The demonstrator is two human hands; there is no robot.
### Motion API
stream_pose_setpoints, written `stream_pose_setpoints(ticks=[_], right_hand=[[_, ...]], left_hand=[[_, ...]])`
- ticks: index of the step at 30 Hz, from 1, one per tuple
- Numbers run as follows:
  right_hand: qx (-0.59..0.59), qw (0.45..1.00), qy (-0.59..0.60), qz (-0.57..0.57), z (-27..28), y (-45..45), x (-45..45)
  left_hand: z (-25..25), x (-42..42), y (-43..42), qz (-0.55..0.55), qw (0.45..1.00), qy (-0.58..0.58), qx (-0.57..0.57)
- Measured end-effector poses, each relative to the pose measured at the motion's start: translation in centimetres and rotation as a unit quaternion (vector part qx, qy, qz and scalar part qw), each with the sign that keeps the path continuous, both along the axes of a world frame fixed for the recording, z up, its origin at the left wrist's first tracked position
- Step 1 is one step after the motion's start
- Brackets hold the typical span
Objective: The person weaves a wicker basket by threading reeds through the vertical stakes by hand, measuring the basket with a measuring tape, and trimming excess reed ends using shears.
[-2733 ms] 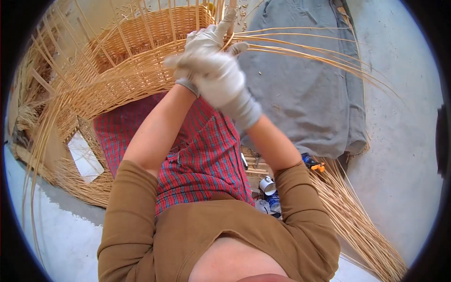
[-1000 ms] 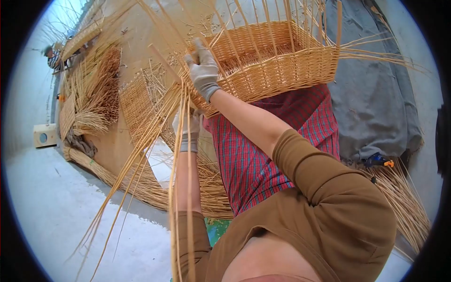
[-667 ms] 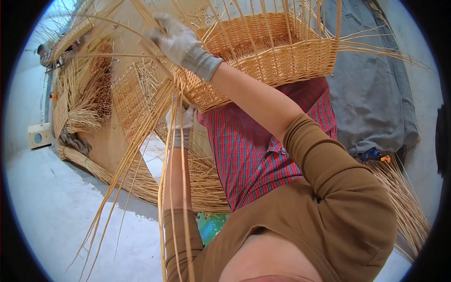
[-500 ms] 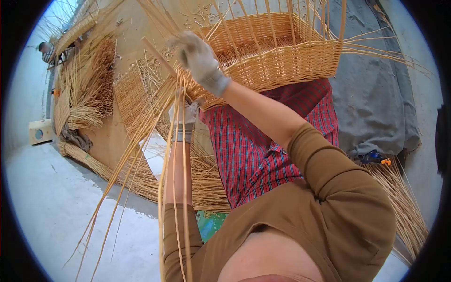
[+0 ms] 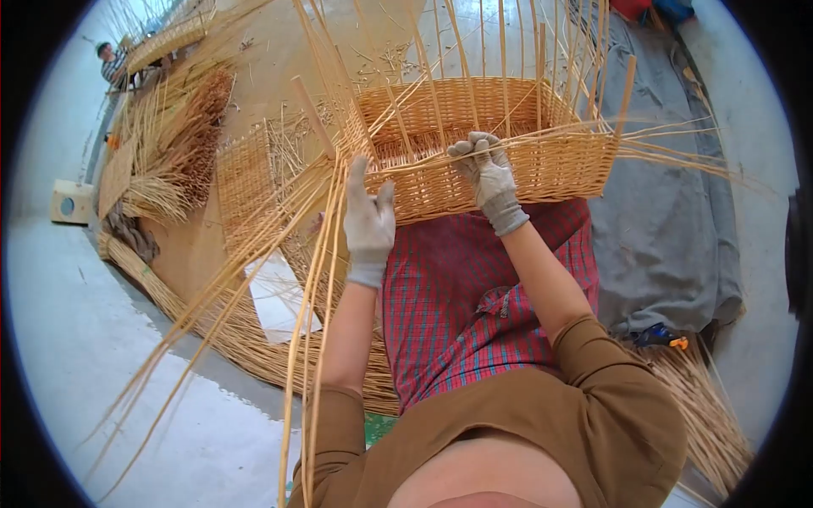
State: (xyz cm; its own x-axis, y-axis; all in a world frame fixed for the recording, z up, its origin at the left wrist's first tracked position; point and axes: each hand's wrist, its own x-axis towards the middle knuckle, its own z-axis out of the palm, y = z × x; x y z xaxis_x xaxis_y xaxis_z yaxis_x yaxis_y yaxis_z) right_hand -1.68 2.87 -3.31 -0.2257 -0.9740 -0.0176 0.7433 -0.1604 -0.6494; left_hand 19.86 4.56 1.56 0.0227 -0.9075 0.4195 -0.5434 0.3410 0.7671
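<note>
A rectangular wicker basket (image 5: pixel 559 169) rests on my lap, with upright wicker rods (image 5: pixel 428 72) standing from its walls. My right hand (image 5: pixel 489 176), in a pale glove, is closed at the middle of the near rim. Its fingers pinch a thin wicker strand (image 5: pixel 542 135) that runs along the rim to the right. My gloved left hand (image 5: pixel 370 212) lies at the near wall's left end, fingers stretched out and thumb apart. Long loose wicker strands (image 5: pixel 318 296) hang from the left corner beside it, towards me. A thicker stick (image 5: pixel 313 116) stands at that corner.
Wicker bundles (image 5: pixel 174 152) and a woven panel (image 5: pixel 243 190) lie on the left. More long rods (image 5: pixel 254 334) lie in front of my lap. Grey cloth (image 5: pixel 669 212) covers the right side, near a blue-and-orange tool (image 5: pixel 660 336). Another person (image 5: pixel 110 63) is far left.
My right hand has moved from the left corner rightwards to the middle of the near rim, now with a strand. My left hand has come up from behind the hanging strands and spread open.
</note>
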Motion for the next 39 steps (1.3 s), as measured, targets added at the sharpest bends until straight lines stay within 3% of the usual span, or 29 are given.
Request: stream_pose_setpoints(ticks=[1,2,4,5,7,8,9,11,13,14,16,17,19,21,23,24,25,27,28,30,32,33,37,39], right_hand=[[0.017,1.0,-0.008,0.023,0.2,0.2,-0.3],[0.034,0.998,-0.015,0.044,0.4,0.5,-0.6],[0.025,0.997,0.009,0.07,1.4,2.0,-1.5],[0.042,0.995,0.061,0.059,1.3,2.9,-2.2],[0.033,0.982,0.185,0.027,1.5,2.5,-2.0],[-0.08,0.951,0.298,0.038,2.7,0.8,-1.4],[-0.189,0.895,0.402,0.048,4.8,-1.7,-0.8],[-0.269,0.772,0.576,0.006,9.8,-6.9,2.6],[-0.183,0.558,0.8,-0.121,12.4,-10.9,7.5],[-0.183,0.559,0.799,-0.124,13.4,-12.1,7.5],[-0.029,0.813,0.581,-0.018,14.7,-13.1,7.2],[-0.1,0.915,0.387,-0.046,13.8,-12.6,6.3],[-0.143,0.956,0.254,-0.01,12.8,-6.3,2.0],[-0.03,0.968,0.234,-0.083,4.1,-1.8,-2.6],[0.035,0.992,0.122,-0.019,-0.6,2.9,-4.5],[0.038,0.992,0.119,-0.021,1.0,3.1,-4.2],[0.014,0.979,0.191,-0.064,2.6,3.9,-4.0],[0.003,0.953,0.277,-0.122,3.1,4.4,-4.8],[0.002,0.952,0.274,-0.134,3.1,4.5,-5.7],[0.072,0.984,0.144,-0.071,3.4,4.6,-7.6],[0.076,0.98,0.153,-0.101,3.3,4.6,-8.5],[0.083,0.985,0.132,-0.072,3.4,4.6,-9.0],[0.074,0.987,0.131,-0.063,3.7,4.7,-8.6],[0.051,0.989,0.131,-0.049,3.9,5.4,-9.1]], left_hand=[[0.1,-0.8,-1.9,-0.042,0.984,0.142,0.096],[0.0,-0.8,-3.4,-0.038,0.983,0.151,0.097],[0.3,0.4,-6.2,-0.15,0.873,0.213,0.414],[-1.2,0.8,-6.8,-0.159,0.853,0.249,0.431],[-1.2,0.3,-6.3,-0.14,0.873,0.249,0.396],[-1.5,-0.1,-5.8,-0.123,0.886,0.243,0.376],[-1.9,-0.3,-5.5,-0.108,0.885,0.269,0.364],[-2.5,-0.9,-5.6,-0.068,0.895,0.272,0.347],[-1.9,-1.5,-5.3,-0.024,0.881,0.337,0.333],[-1.7,-1.5,-5.5,-0.025,0.882,0.335,0.332],[-1.9,-1.1,-6.2,-0.024,0.871,0.328,0.366],[-2.3,-0.7,-6.5,-0.022,0.869,0.328,0.37],[-1.9,-0.7,-6.2,-0.021,0.874,0.307,0.376],[-2.3,-1.0,-6.3,-0.014,0.887,0.28,0.366],[-0.5,-1.3,-5.7,-0.011,0.886,0.269,0.377],[0.2,-1.2,-5.6,-0.007,0.89,0.251,0.381],[-0.4,-1.2,-4.8,-0.008,0.888,0.244,0.39],[-1.3,-1.9,-3.6,0.052,0.949,0.208,0.231],[-1.4,-2.5,-3.8,0.078,0.969,0.192,0.137],[0.7,-4.7,-2.0,0.101,0.959,0.232,0.13],[1.3,-6.0,-0.7,0.078,0.995,-0.009,-0.063],[2.7,-6.6,-0.9,0.016,0.969,-0.164,-0.186],[3.8,-11.6,-1.6,-0.1,0.947,-0.212,-0.219],[3.2,-13.1,-1.9,-0.189,0.961,-0.162,-0.118]])
